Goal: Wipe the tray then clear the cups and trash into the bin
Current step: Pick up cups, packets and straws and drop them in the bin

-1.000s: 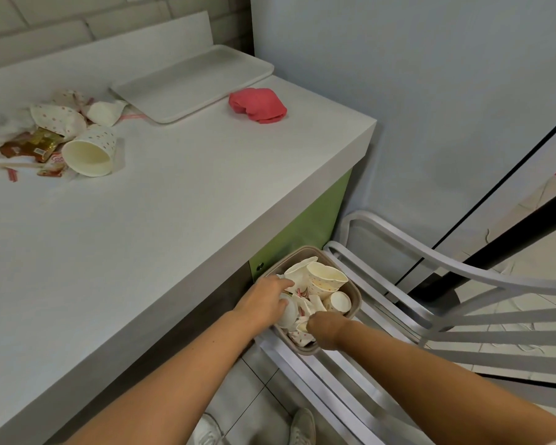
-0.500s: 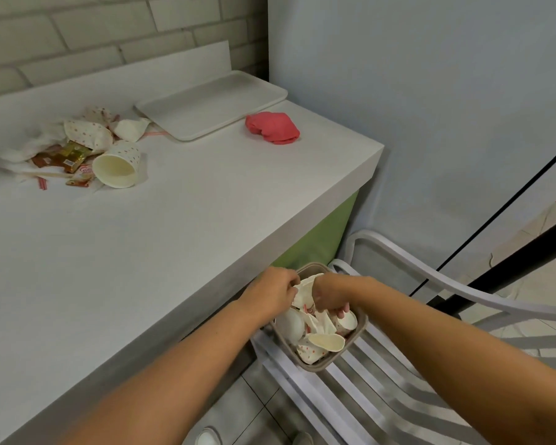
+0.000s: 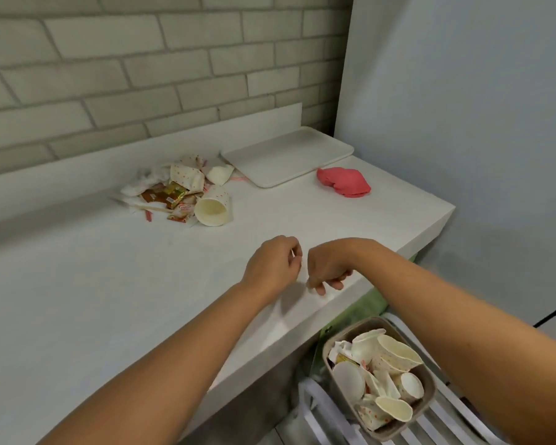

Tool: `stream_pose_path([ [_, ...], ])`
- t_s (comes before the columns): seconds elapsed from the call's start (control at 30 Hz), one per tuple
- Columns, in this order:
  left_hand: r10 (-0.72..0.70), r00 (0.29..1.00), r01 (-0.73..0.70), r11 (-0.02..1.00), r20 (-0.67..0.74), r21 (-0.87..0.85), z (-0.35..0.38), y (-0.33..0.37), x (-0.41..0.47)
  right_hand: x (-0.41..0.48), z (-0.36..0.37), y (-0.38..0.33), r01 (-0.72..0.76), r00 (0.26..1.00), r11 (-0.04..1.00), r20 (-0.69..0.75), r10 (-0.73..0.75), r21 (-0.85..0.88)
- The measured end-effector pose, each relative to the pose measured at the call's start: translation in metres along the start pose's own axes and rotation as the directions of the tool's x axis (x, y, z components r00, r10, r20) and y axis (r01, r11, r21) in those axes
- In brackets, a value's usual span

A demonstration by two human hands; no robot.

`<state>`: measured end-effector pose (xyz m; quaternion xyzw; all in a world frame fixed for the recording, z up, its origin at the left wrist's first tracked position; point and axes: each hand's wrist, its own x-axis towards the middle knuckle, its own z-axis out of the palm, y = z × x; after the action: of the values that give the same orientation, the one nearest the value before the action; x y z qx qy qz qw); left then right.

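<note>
A white tray [image 3: 286, 155] lies at the back of the counter with a red cloth [image 3: 343, 182] beside it. Left of the tray sits a trash pile [image 3: 167, 191] of crumpled dotted cups, wrappers and sticks, with one dotted paper cup [image 3: 213, 207] on its side at its front. A brown bin [image 3: 331, 345] full of crushed cups stands on a chair below the counter's edge. My left hand [image 3: 275, 264] and my right hand [image 3: 326, 268] hover side by side over the counter's front edge, fingers loosely curled, holding nothing.
The white counter [image 3: 77, 300] ends at a corner on the right by a blue-grey wall [image 3: 463, 123]. A brick wall [image 3: 142, 59] runs behind it. The bin sits on a white slatted chair [image 3: 443, 422] beside the counter.
Both hands have risen out of the bin and now hang over the counter's edge. The view has swung up toward the counter and brick wall.
</note>
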<state>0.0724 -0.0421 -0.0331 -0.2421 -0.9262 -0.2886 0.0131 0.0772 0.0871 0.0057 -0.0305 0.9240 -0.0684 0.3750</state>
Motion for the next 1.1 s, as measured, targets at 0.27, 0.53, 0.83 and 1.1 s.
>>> stream_pose_path([
  [0.27, -0.2, 0.979, 0.202, 0.978, -0.041, 0.049, -0.07, -0.095, 0.009, 0.062, -0.041, -0.076, 0.092, 0.881, 0.995, -0.468, -0.066, 0.032],
  [0.53, -0.284, 0.957, 0.288, 0.956, -0.068, 0.062, -0.112, -0.173, 0.008, 0.124, -0.07, -0.133, 0.028, 0.733, 0.997, -0.68, 0.027, 0.071],
  [0.83, -0.255, 0.965, 0.257, 0.966, -0.067, 0.024, -0.134, -0.213, 0.022, 0.152, -0.084, -0.159, -0.11, 0.712, 0.994, -0.698, 0.079, -0.001],
  [1.1, -0.246, 0.966, 0.244, 0.969, -0.079, -0.045, -0.136, -0.224, 0.047, 0.142, -0.127, -0.168, -0.019, 0.576, 0.996, -0.815, -0.064, -0.091],
])
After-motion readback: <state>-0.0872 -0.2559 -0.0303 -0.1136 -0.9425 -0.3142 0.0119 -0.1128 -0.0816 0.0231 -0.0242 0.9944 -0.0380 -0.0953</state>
